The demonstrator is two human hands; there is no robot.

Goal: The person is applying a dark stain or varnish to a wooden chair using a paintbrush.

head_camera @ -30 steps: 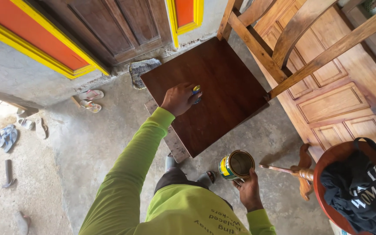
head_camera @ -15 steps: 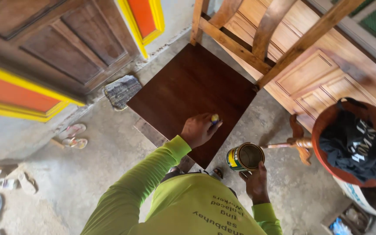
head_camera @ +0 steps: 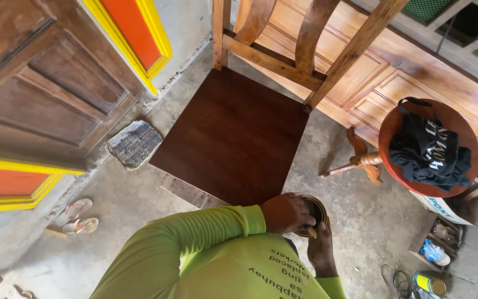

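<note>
The person's left hand (head_camera: 286, 213) is down at the mouth of the small round tin (head_camera: 312, 216), fingers curled and bunched over the rim. Whether they pinch a cloth or pad inside cannot be told, because the hand covers the opening. The right hand (head_camera: 321, 252) cups the tin from below and behind, fingers wrapped round its wall, holding it level just in front of the lime-green shirt (head_camera: 233, 266). The tin sits in the air, near the front edge of the dark stained chair seat (head_camera: 233, 138) and above the concrete floor (head_camera: 360, 216).

Judging by this pose, the step in hand looks like loading up from the tin. To do it well, the right hand should keep the tin upright and steady, and the left should take a modest amount and wipe the excess on the rim, so nothing drips on the seat or floor. Working along the grain would likely suit that flat panel.

Now the count: 1 chair with pale unstained back rails (head_camera: 311, 33), 1 held tin, 1 more can (head_camera: 430, 283) on the floor at lower right, 1 round red-brown stool top (head_camera: 394, 124) carrying 1 black garment (head_camera: 427, 152), 1 woven mat (head_camera: 134, 144), and 2 sandals (head_camera: 78, 217) by the wall.
</note>
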